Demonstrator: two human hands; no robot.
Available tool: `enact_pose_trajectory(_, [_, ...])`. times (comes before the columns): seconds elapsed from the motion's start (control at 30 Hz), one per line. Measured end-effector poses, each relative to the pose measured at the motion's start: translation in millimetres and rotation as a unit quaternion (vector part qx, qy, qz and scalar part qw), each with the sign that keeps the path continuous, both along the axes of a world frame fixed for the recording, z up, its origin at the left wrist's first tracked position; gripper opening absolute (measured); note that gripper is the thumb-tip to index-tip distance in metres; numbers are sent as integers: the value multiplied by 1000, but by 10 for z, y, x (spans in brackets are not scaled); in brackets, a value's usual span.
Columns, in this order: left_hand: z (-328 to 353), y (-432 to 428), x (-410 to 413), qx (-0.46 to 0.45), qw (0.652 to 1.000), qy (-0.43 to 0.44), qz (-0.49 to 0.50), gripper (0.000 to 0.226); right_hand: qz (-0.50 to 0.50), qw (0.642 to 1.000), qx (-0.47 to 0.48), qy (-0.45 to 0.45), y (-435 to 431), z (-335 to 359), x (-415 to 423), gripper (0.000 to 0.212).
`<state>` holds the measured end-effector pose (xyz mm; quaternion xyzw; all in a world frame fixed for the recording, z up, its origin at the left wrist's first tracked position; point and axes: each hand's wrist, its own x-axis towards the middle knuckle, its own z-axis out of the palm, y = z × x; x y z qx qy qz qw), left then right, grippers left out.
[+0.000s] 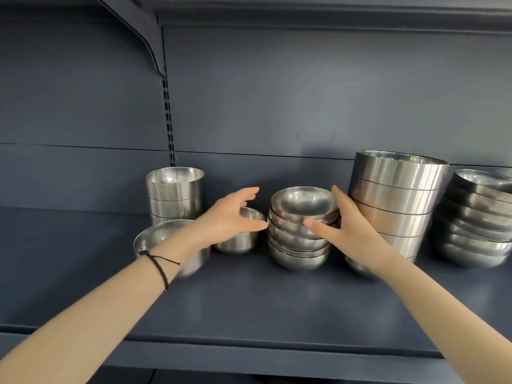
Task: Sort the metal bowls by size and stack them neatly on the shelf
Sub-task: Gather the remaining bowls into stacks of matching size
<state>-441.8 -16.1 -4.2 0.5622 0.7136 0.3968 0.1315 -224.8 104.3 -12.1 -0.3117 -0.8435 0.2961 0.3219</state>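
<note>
A stack of several small round metal bowls (299,245) stands mid-shelf, its top bowl (303,202) sitting tilted. My right hand (343,225) touches this stack, thumb stretched across the front and straight fingers along the right side of the top bowl. My left hand (232,217) hovers spread just left of the stack, its thumb tip almost at the bowls. Behind the left hand sits a single small bowl (241,242). A wider bowl (155,239) stands at the front left, partly hidden by my left forearm.
On the dark shelf (249,300), a short stack of straight-walled bowls (174,189) stands back left. A tall stack of large straight-walled bowls (396,195) rises right of my right hand. Another stack of round bowls (476,217) leans at the far right.
</note>
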Motion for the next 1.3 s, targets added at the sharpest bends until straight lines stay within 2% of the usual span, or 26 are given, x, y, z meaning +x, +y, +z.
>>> enact_pose_trajectory(0.1, [192,-57,-324,-130,973,192,14,91,-7,1000,-1,-11,-10,5,3,95])
enact_pose_trajectory(0.17, [254,-26,-486,-222,946,236,24,107,-9,1000,-6,-18,-17,22,-8,96])
enact_pose_trajectory(0.23, [267,57,-564,-285,927,244,21,117,-13,1000,-9,-21,-30,35,-14,97])
enact_pose_trajectory(0.33, [255,183,-586,-320,913,254,3,121,-19,999,-9,-25,-61,43,-18,96])
enact_pose_trajectory(0.47, [198,258,-594,-342,923,174,-36,121,-24,999,-24,-18,-97,65,-5,98])
enact_pose_trajectory(0.63, [143,267,-601,-341,924,171,-34,118,-24,1000,-21,-1,-137,71,-1,96])
enact_pose_trajectory(0.83, [98,228,-626,-249,961,113,-28,120,-10,1000,-5,3,-196,108,12,89])
enact_pose_trajectory(0.93, [252,179,-667,-207,975,63,-50,119,2,1000,19,-6,-201,149,18,89])
enact_pose_trajectory(1.03, [461,82,-704,-178,980,50,-67,116,14,999,51,0,-251,244,-10,87])
enact_pose_trajectory(1.13, [614,-32,-724,-154,984,38,-78,104,-3,994,93,65,-329,380,-125,67])
enact_pose_trajectory(1.2, [686,-98,-737,-145,985,36,-83,98,9,990,70,124,-390,489,-286,49])
enact_pose_trajectory(1.3, [756,-209,-722,-140,986,30,-88,96,35,992,13,124,-478,630,-614,46])
